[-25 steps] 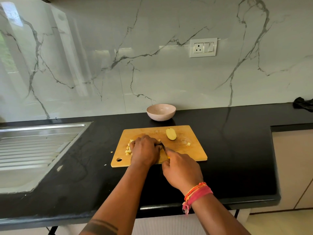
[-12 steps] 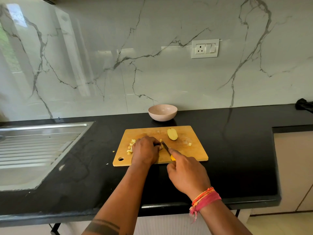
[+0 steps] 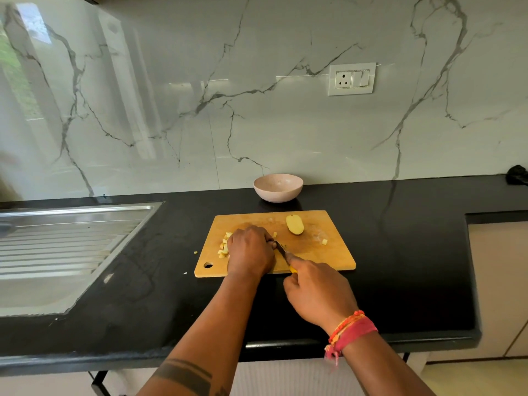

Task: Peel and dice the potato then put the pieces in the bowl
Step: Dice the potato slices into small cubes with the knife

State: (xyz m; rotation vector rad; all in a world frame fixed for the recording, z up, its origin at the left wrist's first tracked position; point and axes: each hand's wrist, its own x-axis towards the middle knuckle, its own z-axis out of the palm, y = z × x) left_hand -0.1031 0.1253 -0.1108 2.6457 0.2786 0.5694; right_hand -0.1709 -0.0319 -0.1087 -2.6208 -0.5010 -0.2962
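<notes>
Knife drawn back mid-dice, half a potato waiting

The right hand [image 3: 317,292], clenched on the knife [image 3: 283,252], has slid back toward the cutting board [image 3: 334,252] near edge; the left hand [image 3: 250,250] still clamps a piece. Diced bits [image 3: 224,247] lie left, potato half [image 3: 295,224] near the far edge, bowl [image 3: 278,187] empty.

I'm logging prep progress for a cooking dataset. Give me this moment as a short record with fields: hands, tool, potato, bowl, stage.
left hand: curled over the piece being cut, which it hides
right hand: grips the knife
potato half: uncut, far side of the cutting board
diced pieces: small pile at the board's left
bowl: behind the board, no potato visible inside
stage: dicing under way, nothing moved to the bowl yet
</notes>
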